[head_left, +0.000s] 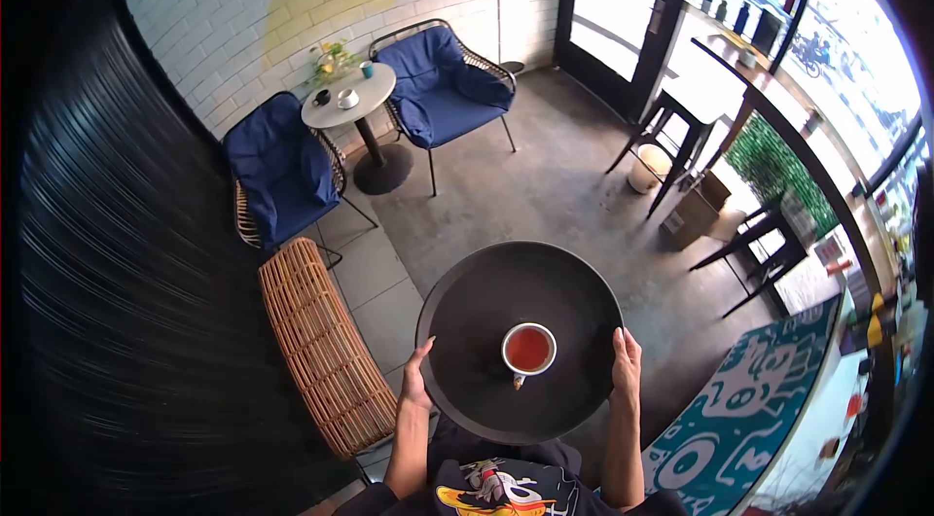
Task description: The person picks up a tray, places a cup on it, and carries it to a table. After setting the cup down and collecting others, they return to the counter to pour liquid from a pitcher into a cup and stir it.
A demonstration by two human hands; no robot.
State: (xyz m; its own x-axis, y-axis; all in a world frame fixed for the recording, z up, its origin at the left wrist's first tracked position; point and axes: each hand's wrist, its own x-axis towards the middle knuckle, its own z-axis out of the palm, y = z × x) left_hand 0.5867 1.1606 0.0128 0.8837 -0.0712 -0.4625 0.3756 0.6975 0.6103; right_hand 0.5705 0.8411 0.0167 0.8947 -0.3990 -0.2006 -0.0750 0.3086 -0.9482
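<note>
A round dark tray is held level in front of my body. My left hand grips its left rim, and my right hand grips the right rim. Near the tray's middle stands a white cup of reddish drink, its handle pointing toward me. The fingers under the tray are hidden on both sides.
Ahead on the left are a small round table with cups and flowers, and two blue-cushioned chairs. A rattan bench is left of me. Black stools, a cardboard box and a patterned counter stand right.
</note>
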